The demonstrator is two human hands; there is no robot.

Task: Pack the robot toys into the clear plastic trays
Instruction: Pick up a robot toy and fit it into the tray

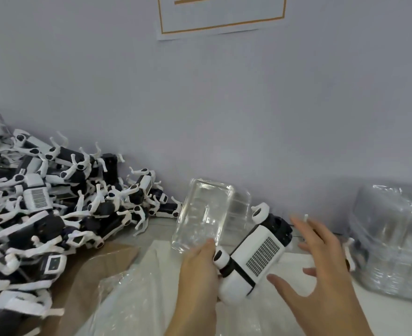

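Gripping the clear tray (203,214), left hand (198,270) upright; right hand (321,258) spread.

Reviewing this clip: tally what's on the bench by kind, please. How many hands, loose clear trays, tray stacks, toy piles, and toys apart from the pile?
Hands: 2, the left hand and the right hand
Clear trays out of the stack: 1, the clear tray
Stacks of clear trays: 1, the tray stack
Toy piles: 1, the toy pile, too tangled to count
Toys apart from the pile: 1, the robot toy
Total: 6
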